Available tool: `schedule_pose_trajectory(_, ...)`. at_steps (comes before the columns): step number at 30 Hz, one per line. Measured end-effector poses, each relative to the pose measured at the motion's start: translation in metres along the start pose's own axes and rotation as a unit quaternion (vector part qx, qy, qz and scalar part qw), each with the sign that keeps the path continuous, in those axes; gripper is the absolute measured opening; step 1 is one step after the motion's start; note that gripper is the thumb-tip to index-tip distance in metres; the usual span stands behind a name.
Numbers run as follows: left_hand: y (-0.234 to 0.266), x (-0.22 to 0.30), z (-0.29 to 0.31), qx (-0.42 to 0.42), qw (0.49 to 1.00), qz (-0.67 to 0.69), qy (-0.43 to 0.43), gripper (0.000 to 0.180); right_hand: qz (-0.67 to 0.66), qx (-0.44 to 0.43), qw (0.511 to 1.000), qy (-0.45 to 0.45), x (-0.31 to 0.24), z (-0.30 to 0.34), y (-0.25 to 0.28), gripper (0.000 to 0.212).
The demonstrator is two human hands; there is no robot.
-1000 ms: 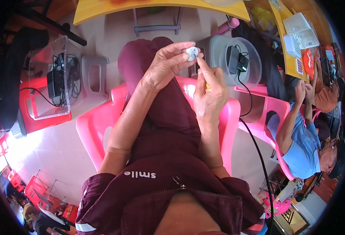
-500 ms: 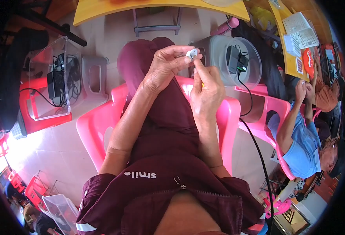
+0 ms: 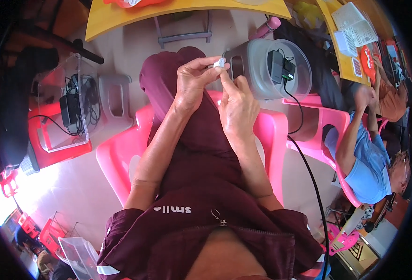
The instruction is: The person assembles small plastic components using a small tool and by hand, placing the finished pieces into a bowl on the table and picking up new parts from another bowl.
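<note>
White button-like piece (image 3: 219, 63) pinched in the left hand (image 3: 190, 86), the right hand's (image 3: 238, 109) index finger at its lower edge.
The flat face, turned this way a second ago, has tilted from view, so any work on it is hidden; whether the right hand grips anything, I cannot tell. The hands meet at the piece, off the yellow worktop (image 3: 122, 25); rightward, a clear tub (image 3: 303, 70) holds black power adapters (image 3: 275, 67).
</note>
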State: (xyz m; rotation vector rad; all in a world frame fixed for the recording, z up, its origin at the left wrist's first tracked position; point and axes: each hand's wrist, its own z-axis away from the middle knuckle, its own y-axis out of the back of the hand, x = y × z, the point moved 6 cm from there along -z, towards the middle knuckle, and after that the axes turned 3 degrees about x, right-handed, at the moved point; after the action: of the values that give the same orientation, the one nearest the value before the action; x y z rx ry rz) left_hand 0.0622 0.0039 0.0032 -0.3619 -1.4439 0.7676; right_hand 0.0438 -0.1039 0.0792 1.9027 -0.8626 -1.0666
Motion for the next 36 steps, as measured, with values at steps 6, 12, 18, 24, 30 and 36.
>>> schedule_pose_trajectory(6, -0.012, 0.0, 0.0, -0.081, 0.994, 0.052, 0.059, 0.028, -0.079, 0.046, 0.995, -0.036, 0.012, 0.003, 0.01, 0.04)
schedule_pose_trajectory(12, -0.012, -0.005, -0.001, -0.094, 0.991, 0.052, 0.079, 0.031, -0.141, 0.09, 0.985, -0.047, 0.019, 0.001, 0.003, 0.033)
schedule_pose_trajectory(18, -0.012, -0.003, 0.0, -0.088, 0.992, 0.046, 0.073, 0.032, -0.141, 0.084, 0.985, -0.049, 0.017, -0.001, -0.007, 0.033)
schedule_pose_trajectory(24, -0.011, -0.002, 0.001, -0.071, 0.996, 0.031, 0.054, 0.033, -0.121, 0.068, 0.989, -0.047, 0.016, -0.002, -0.009, 0.033)
schedule_pose_trajectory(30, -0.009, 0.0, -0.001, -0.045, 0.999, 0.023, 0.02, 0.031, -0.126, 0.079, 0.988, -0.035, 0.013, -0.005, -0.01, 0.034)
schedule_pose_trajectory(36, -0.011, 0.003, -0.011, -0.016, 1.0, 0.025, -0.012, 0.027, -0.182, 0.104, 0.977, -0.048, 0.015, -0.013, -0.018, 0.033)
